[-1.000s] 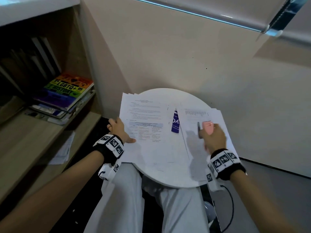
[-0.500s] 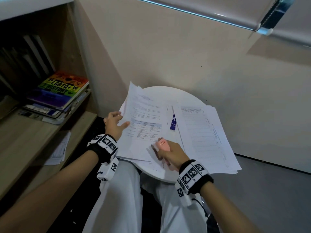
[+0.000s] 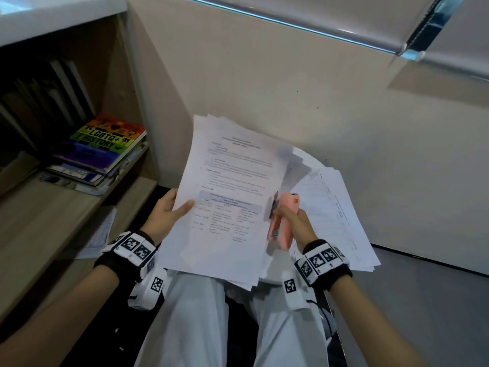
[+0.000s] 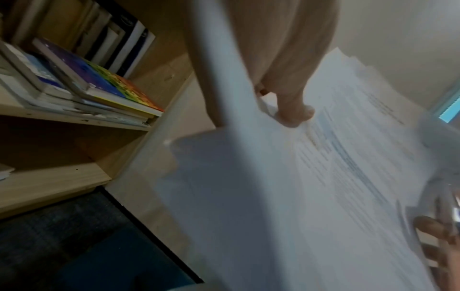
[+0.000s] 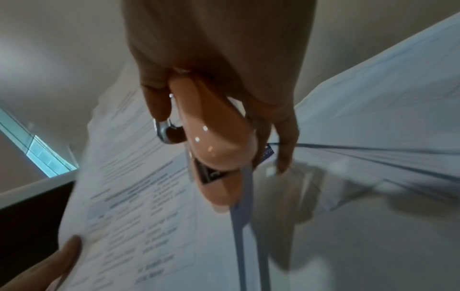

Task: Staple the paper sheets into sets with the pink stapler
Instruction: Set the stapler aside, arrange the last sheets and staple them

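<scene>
A stack of printed paper sheets [image 3: 227,197] [image 4: 336,177] [image 5: 139,193] is lifted off the round white table, tilted up toward me. My left hand [image 3: 169,210] pinches its left edge, thumb [image 4: 296,112] on top. My right hand [image 3: 293,221] grips the pink stapler [image 3: 284,221] [image 5: 216,145] at the stack's right edge, and its fingers also hold that edge of the sheets. Whether the stapler's mouth is round the paper cannot be told. A second pile of sheets [image 3: 336,215] lies on the table to the right.
The round white table [image 3: 304,160] stands over my lap, against a beige wall. A wooden shelf [image 3: 53,207] at the left carries a pile of books topped by a rainbow-covered one [image 3: 105,144]. A loose sheet [image 3: 100,234] lies on the lower shelf.
My right hand brought the pink stapler from the right pile over to the left stack. My left hand lifted that stack off the table and tilted it up.
</scene>
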